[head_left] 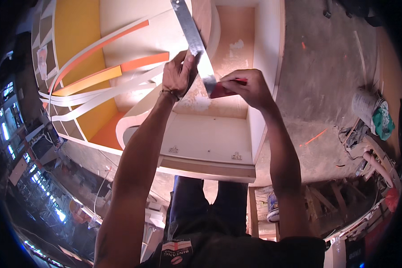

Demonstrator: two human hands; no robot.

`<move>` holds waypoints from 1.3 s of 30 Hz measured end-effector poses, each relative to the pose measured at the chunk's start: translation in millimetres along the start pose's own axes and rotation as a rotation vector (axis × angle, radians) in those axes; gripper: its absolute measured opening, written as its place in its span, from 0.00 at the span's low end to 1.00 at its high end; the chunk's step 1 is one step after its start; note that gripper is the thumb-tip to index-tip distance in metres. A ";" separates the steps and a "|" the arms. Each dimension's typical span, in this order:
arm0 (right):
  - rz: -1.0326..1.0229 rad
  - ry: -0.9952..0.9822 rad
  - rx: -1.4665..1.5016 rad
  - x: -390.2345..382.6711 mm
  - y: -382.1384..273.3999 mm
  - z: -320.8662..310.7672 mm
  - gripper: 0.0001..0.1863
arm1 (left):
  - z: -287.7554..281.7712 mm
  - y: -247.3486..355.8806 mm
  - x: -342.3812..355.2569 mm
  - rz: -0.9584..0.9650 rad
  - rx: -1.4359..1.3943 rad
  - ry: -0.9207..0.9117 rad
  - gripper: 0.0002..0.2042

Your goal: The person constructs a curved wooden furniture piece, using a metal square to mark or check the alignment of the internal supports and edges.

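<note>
My left hand (178,73) is closed around the edge of a long, flat metal strip (190,32) that looks like a steel ruler, with a hole at its far end. It slants across the open white cabinet, its near end shining brightly. My right hand (249,88) pinches a small red flat piece (219,91), which lies against the near end of the strip; its exact kind cannot be made out. Below both hands is the cabinet's pinkish-brown inner panel (232,103), marked with whitish patches.
Long curling edging strips, white (94,99) and orange (145,61), spread over the left part of the cabinet, beside a yellow panel (73,27). A white bucket (364,106) with green cloth stands on the concrete floor at right. Wood scraps (326,198) lie at lower right.
</note>
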State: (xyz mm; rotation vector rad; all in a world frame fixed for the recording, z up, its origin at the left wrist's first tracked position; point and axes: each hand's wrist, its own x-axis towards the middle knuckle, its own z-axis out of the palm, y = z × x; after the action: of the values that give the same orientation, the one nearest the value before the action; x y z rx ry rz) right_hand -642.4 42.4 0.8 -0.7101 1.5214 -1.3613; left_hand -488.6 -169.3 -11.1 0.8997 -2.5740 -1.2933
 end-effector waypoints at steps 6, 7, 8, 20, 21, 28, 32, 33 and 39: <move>-0.048 0.152 0.031 -7.7 11.6 34.6 0.11 | 6.1 15.8 -3.8 -0.079 -0.066 -0.028 0.28; -0.065 0.167 0.064 -9.6 9.9 37.6 0.11 | 3.4 15.5 -3.2 -0.076 -0.062 -0.037 0.28; -0.047 0.158 -0.015 -7.5 9.1 35.5 0.09 | 0.1 14.8 -0.3 -0.100 -0.039 -0.063 0.28; -0.164 0.355 0.112 -14.0 27.4 63.8 0.09 | 7.9 6.4 -2.2 -0.208 -0.209 -0.097 0.28; -0.183 0.361 0.119 -10.7 27.8 65.8 0.09 | 4.7 1.5 0.1 -0.191 -0.196 -0.092 0.28; -0.259 0.237 -0.004 -1.7 23.5 46.5 0.12 | 6.2 -10.6 1.0 -0.161 -0.203 -0.057 0.29; -0.145 0.271 0.016 -14.3 26.0 54.3 0.10 | 8.8 4.1 -10.0 -0.183 -0.220 -0.095 0.27; -0.148 0.274 0.013 -13.8 26.9 58.9 0.10 | 6.6 6.7 -6.1 -0.157 -0.213 -0.093 0.26; -0.180 0.395 0.087 -12.2 30.7 71.1 0.09 | 8.7 6.9 -4.3 -0.184 -0.197 -0.117 0.25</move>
State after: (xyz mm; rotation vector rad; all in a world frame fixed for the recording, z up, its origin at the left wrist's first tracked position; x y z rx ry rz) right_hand -568.3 30.1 -21.2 -0.5549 1.7210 -1.7722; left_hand -491.3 -157.6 -10.6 1.0711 -2.4371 -1.6625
